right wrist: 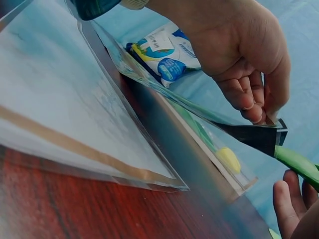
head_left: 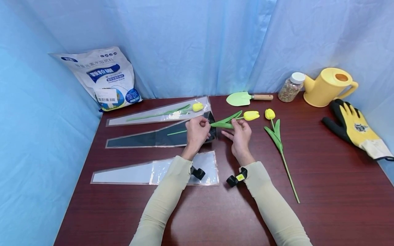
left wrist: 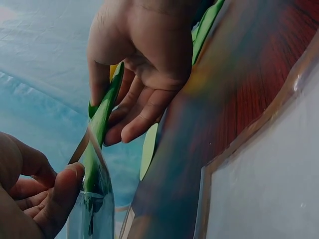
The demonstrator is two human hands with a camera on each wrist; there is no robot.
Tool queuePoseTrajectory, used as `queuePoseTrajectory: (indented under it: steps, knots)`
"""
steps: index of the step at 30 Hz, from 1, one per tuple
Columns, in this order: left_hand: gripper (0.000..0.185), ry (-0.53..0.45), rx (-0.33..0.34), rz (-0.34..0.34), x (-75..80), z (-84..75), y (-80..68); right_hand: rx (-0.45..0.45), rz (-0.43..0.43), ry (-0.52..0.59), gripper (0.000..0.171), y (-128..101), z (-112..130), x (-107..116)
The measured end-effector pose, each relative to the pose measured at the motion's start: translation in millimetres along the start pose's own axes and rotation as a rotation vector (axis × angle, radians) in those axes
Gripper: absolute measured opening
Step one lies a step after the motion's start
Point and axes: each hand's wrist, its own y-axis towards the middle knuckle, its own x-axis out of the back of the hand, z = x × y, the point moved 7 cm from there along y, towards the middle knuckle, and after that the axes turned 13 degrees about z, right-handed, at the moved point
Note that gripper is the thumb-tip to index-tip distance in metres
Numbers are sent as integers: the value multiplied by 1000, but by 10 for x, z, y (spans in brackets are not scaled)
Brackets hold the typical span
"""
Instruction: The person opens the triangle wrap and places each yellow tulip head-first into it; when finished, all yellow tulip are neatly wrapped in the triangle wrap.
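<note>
My left hand (head_left: 197, 131) pinches the open end of a dark flower sleeve (head_left: 138, 140), lifting its edge between thumb and fingers. A yellow tulip (head_left: 251, 115) is partly inside that sleeve, its stem showing through the film and its bloom outside to the right. My right hand (head_left: 240, 136) holds this tulip at its green leaves, thumb against the leaf (left wrist: 102, 117) in the left wrist view. Behind, another yellow tulip (head_left: 197, 107) lies in a clear-and-white sleeve (head_left: 118, 121). A third tulip (head_left: 280, 147) lies loose to the right of my right hand.
Nearer me lies a white sleeve (head_left: 123, 174), under my left forearm. A fertilizer bag (head_left: 107, 80) stands back left. Along the back right are a trowel (head_left: 240, 99), a jar (head_left: 290, 89), a yellow watering can (head_left: 324, 89) and a work glove (head_left: 357, 126). Blue curtains (head_left: 184, 44) hang behind.
</note>
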Motion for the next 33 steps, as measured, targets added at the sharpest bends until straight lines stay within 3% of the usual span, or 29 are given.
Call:
queuePoseTrajectory:
  steps: [6,13,22,33]
  knots:
    - [17,14,-14,-5,-5,-19,-9,0,24,-6,12,6,-15,-9]
    - [17,15,-12,-7,1,-19,-1,-13,-25,21,7,8,-17,29]
    - [16,24,-34,-5,3,-38,-3,-39,39,21,6,0,-62,-49]
    - [15,14,-42,8,-2,-47,-10,-79,37,69,7,-7,-102,-30]
